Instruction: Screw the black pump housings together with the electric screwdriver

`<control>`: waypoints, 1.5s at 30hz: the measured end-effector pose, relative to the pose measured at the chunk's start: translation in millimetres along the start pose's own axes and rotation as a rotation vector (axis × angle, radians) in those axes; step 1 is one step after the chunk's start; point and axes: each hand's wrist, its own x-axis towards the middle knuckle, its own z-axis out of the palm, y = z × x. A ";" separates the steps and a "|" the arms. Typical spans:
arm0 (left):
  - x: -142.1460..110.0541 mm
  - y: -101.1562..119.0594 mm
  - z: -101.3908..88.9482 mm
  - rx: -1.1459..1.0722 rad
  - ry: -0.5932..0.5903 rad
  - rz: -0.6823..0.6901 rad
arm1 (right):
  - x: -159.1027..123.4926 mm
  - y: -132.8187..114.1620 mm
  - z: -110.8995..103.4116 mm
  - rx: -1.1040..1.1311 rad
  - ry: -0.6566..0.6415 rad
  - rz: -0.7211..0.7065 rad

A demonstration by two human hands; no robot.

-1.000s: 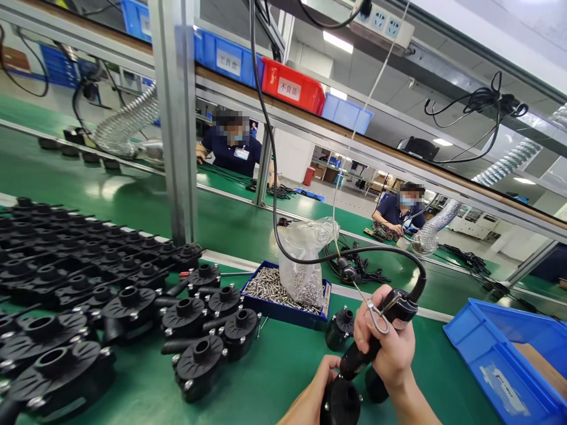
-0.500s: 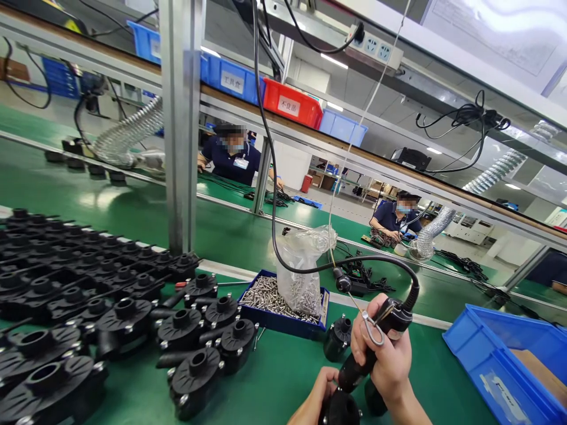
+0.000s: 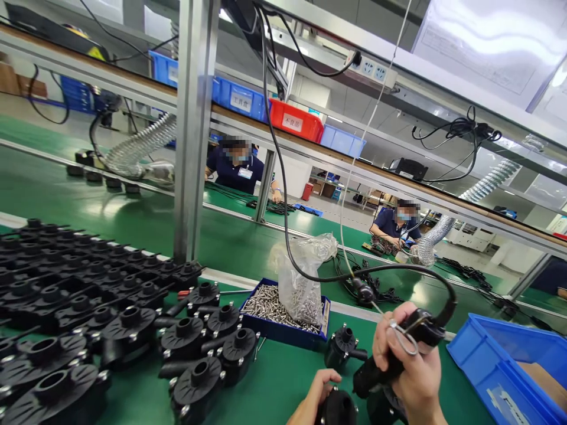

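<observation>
My right hand (image 3: 414,369) is wrapped round a black corded electric screwdriver (image 3: 376,373), which tilts down to the left. A wire loop ties it to a hanging cord with a black ball-shaped piece (image 3: 364,293). At the bottom edge my left hand (image 3: 311,396) grips a round black pump housing (image 3: 339,408), partly cut off by the frame. The screwdriver's lower end is just right of this housing and looks apart from it. Another black housing (image 3: 384,407) lies under my right hand, partly hidden. Behind my hands stands one more pump housing (image 3: 342,347) with a side spout.
A blue tray (image 3: 283,336) holds many small screws and a clear plastic bag (image 3: 301,283). Several black pump housings (image 3: 195,378) fill the left side. A blue bin (image 3: 491,378) is at right. A metal post (image 3: 192,136) rises at left. Two people work beyond the shelf.
The screwdriver has moved right, away from the housing in my left hand. My left hand keeps hold of that housing. The view has shifted slightly.
</observation>
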 end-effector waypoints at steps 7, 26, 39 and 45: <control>6.7 -41.2 -0.6 0.036 0.146 0.120 | 10.4 -12.4 -3.9 0.008 0.000 -0.064; 8.7 -75.7 -2.7 0.195 0.135 0.122 | -2.1 -2.8 8.8 0.102 -0.056 0.115; 2.1 -23.1 0.5 0.094 0.130 0.075 | -3.2 5.0 14.2 0.113 -0.136 0.094; -1.0 2.5 13.3 -0.084 0.159 0.102 | -8.5 21.8 22.7 0.170 -0.123 0.040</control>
